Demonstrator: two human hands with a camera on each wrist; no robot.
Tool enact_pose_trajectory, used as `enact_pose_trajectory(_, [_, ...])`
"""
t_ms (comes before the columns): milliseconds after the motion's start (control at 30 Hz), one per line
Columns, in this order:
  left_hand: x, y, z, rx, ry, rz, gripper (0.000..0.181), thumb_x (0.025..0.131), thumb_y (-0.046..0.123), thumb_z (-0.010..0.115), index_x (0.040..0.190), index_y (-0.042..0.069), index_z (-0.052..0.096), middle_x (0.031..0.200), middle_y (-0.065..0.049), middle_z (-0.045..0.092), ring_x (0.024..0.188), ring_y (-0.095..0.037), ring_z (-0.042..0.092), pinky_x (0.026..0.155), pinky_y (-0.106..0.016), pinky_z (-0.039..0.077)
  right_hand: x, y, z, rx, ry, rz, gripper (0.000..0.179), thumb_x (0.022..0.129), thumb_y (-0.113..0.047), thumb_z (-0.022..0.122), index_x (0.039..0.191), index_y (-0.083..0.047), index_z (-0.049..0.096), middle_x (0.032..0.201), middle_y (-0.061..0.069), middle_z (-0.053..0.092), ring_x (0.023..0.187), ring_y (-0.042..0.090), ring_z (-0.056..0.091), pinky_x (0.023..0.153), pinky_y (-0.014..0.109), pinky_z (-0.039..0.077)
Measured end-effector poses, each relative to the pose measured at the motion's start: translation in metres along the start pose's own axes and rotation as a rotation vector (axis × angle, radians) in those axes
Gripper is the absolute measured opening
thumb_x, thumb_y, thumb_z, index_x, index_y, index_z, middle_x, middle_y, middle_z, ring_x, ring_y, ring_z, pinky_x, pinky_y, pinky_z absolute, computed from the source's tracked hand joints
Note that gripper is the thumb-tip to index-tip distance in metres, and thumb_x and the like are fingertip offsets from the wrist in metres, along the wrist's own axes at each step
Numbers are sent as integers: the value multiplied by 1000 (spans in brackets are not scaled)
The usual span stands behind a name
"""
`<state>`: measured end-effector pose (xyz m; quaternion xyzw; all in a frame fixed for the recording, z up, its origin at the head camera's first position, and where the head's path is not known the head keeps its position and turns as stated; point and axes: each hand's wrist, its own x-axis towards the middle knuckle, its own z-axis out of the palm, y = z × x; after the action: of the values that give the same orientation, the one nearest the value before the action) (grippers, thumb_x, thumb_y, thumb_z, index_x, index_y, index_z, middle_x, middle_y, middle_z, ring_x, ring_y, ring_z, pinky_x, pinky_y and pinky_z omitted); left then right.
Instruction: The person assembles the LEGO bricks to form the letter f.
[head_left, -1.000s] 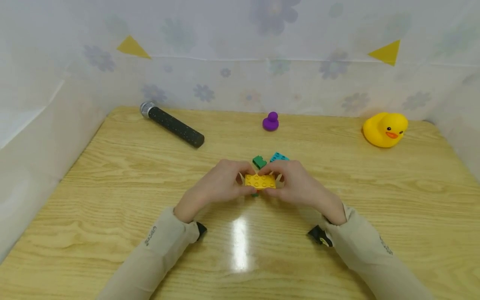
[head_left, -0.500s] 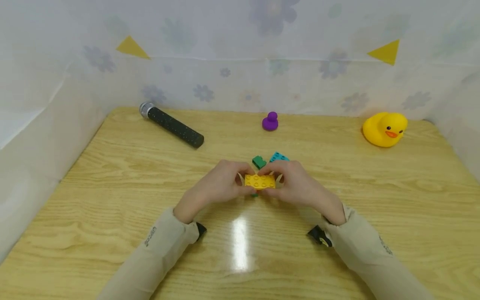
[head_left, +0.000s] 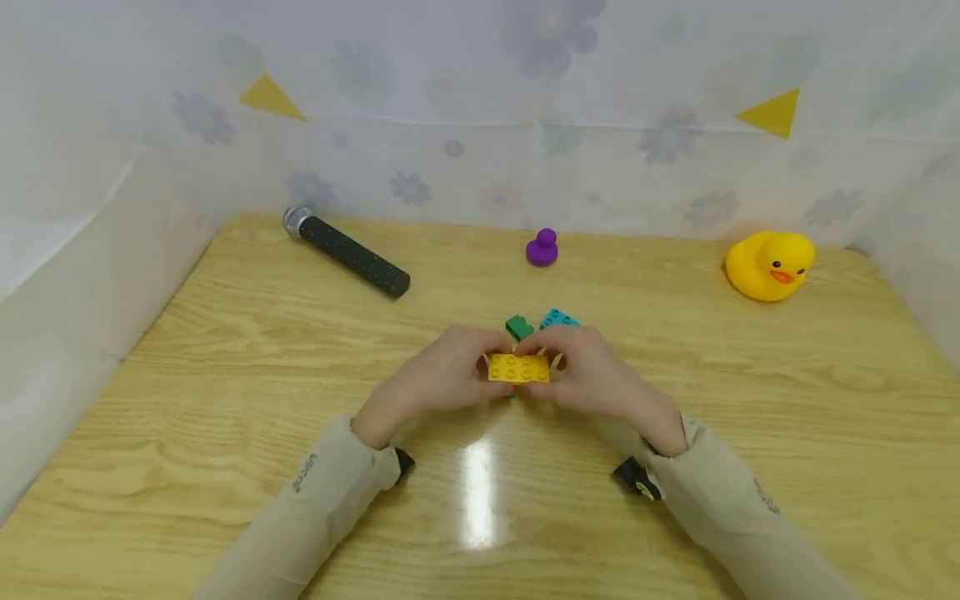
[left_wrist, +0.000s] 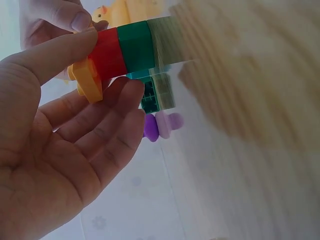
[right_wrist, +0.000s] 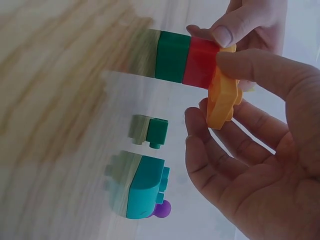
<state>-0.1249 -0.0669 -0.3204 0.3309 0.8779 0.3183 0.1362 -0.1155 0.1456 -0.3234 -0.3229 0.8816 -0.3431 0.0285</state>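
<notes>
At the table's middle, a yellow toy building brick [head_left: 519, 368] with two rows of studs sits on top of a red brick [right_wrist: 200, 62]. Below the red one is a green brick [left_wrist: 136, 46], standing on the table. My left hand [head_left: 454, 368] holds the yellow brick's left end between thumb and fingers. From the other side my right hand [head_left: 594, 372] pinches its right end, thumb on the near face. In the head view the yellow brick and hands hide most of the stack. Just behind lie a smaller green brick [head_left: 518, 327] and a turquoise brick [head_left: 559, 318].
A black microphone [head_left: 352, 254] lies at the back left of the wooden table [head_left: 225, 367]. Along the back stand a small purple duck [head_left: 542, 248] and, to the right, a big yellow duck [head_left: 768, 267]. A flowered curtain [head_left: 480, 75] hangs behind.
Both hands stay on the yellow brick with hardly any movement. The head view has shifted slightly, so everything on the table appears a little lower.
</notes>
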Motion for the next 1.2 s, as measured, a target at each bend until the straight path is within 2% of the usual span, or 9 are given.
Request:
enact_pose_trajectory(100, [-1,-1,0,15,0,2,32,86,20,73,115,10,63,100,2,65,73,-12,54,65,-23,47,1,-2,1,4,-6,-3,31,76,-10,80,105,-5,70,97,3,68,80,16,59,67,34,51])
enact_pose_trajectory(300, [-2,-3,0,62,-1,59,30,84,18,76,109,7,64,97,0,65,78,-11,54,71,-24,45,2,-1,2,33,-18,-34,29,79,-14,80,105,-5,70,96,2,67,81,15,59,67,33,51])
enact_pose_trajectory(433, [-1,-3,0,55,-12,59,27,82,18,77,104,7,64,91,1,64,73,-11,53,66,-23,45,6,5,-6,43,55,-68,17,83,-12,75,98,-5,71,86,-1,67,75,13,61,64,31,51])
enact_pose_trajectory(567, [0,-2,0,53,-23,28,28,82,18,77,104,7,64,90,2,64,72,-11,51,66,-23,43,21,14,-19,-17,110,-24,10,86,-8,71,95,-3,71,83,3,69,73,15,63,64,34,52])
enact_pose_trajectory(633, [1,-1,-1,61,-25,17,29,82,19,77,105,8,64,90,2,64,73,-11,52,67,-24,44,29,19,-23,-69,77,16,12,87,-8,70,97,-2,70,88,7,70,76,19,63,67,37,51])
enact_pose_trajectory(800, [1,-2,0,76,-33,7,30,82,20,77,107,8,64,94,2,65,75,-11,53,69,-24,44,48,26,-25,-148,-74,131,22,86,-10,70,107,-1,69,105,12,69,92,29,61,80,42,49])
enact_pose_trajectory(867, [1,-3,1,78,-34,9,30,82,20,77,107,8,64,94,2,65,75,-10,53,69,-24,44,54,26,-24,-171,-129,151,29,84,-10,73,111,-1,68,109,12,68,99,31,60,85,44,48])
enact_pose_trajectory(1033, [0,-3,1,75,-24,16,31,82,20,77,107,8,64,95,2,65,75,-10,53,69,-24,44,62,25,-21,-233,-205,156,41,78,-8,78,116,-1,66,117,13,66,110,33,57,94,48,44])
enact_pose_trajectory(1200, [-1,-2,0,75,-25,12,31,82,20,77,107,8,64,96,1,65,77,-11,53,71,-25,45,65,22,-15,-291,-241,160,37,78,-6,77,114,-3,68,114,12,66,104,31,58,91,48,45])
